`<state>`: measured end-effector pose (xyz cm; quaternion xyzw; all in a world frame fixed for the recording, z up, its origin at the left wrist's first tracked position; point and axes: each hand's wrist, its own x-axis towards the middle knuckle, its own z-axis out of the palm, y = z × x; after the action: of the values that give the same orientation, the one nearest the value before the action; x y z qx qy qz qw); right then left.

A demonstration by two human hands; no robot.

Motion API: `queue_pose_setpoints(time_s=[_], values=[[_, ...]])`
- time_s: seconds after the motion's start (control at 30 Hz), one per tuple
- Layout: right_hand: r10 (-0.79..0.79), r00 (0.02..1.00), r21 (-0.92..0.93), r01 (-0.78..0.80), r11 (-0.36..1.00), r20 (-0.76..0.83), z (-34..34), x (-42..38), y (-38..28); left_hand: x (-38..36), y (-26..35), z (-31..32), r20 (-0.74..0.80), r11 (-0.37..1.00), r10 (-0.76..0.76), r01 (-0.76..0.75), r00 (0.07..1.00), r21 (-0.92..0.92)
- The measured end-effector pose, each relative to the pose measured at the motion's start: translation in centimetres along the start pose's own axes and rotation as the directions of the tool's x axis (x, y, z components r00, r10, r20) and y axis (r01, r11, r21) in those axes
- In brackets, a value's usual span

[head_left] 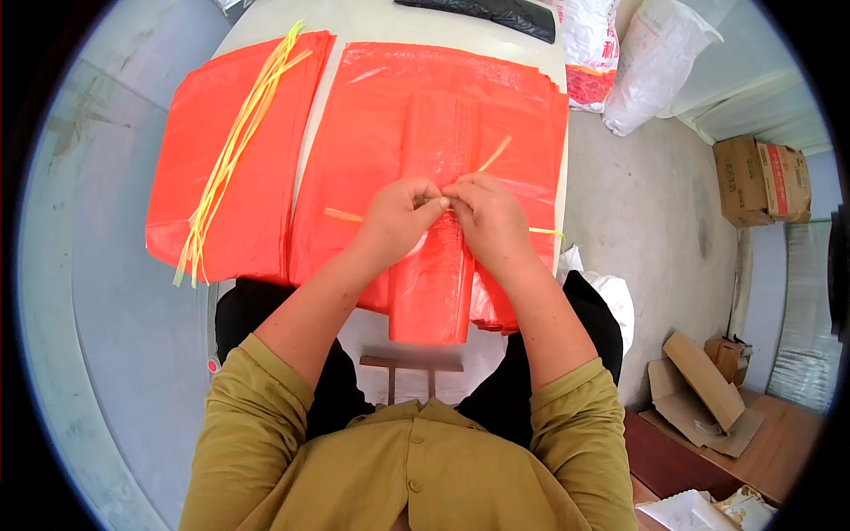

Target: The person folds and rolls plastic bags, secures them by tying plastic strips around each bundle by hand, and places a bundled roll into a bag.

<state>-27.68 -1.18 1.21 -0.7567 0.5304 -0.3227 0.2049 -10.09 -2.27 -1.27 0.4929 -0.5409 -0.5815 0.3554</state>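
Observation:
A folded bundle of red plastic bags (431, 296) lies lengthwise in front of me, its near end jutting past the table edge. Over its middle, my left hand (403, 212) and my right hand (485, 212) meet with fingertips pinched together on a yellow plastic strap (343, 215). Loose ends of the strap stick out left of my left hand and above my right hand. Whether it is knotted is hidden by my fingers. Beneath the bundle spreads a wide stack of flat red plastic bags (354, 115).
On the left, another red bag stack (204, 115) carries several loose yellow straps (235, 146). A black folded bundle (482, 16) sits at the table's far edge. White sacks (660, 62) and a cardboard box (761, 181) stand to the right; flattened cardboard (704, 380) lies lower right.

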Motion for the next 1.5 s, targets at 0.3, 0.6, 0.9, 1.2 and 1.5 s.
queue_pose_setpoints(time_s=[0.3,0.6,0.9,1.2,1.5], values=[[0.339,0.905,0.329,-0.412,0.850,0.258,-0.8,0.2,0.0,-0.1,0.3,-0.4,0.024,0.991,0.014,-0.017,1.000,0.130],[0.292,0.941,0.264,-0.330,0.906,0.172,-0.9,-0.3,-0.1,0.1,0.1,-0.4,0.030,0.990,-0.022,0.017,0.999,0.142],[0.273,0.944,0.269,-0.316,0.910,0.183,-2.3,-0.7,0.0,0.0,0.0,-0.2,-0.114,0.992,-0.014,0.027,0.993,0.120],[0.212,0.938,0.109,-0.250,0.962,0.276,-3.2,-1.6,1.9,0.4,-0.3,-1.7,-0.183,0.950,0.074,-0.013,0.980,0.313],[0.349,0.908,0.243,-0.401,0.883,0.231,-3.5,-1.7,2.8,-1.3,1.3,-2.4,-0.210,0.870,0.355,-0.240,0.911,0.432]])
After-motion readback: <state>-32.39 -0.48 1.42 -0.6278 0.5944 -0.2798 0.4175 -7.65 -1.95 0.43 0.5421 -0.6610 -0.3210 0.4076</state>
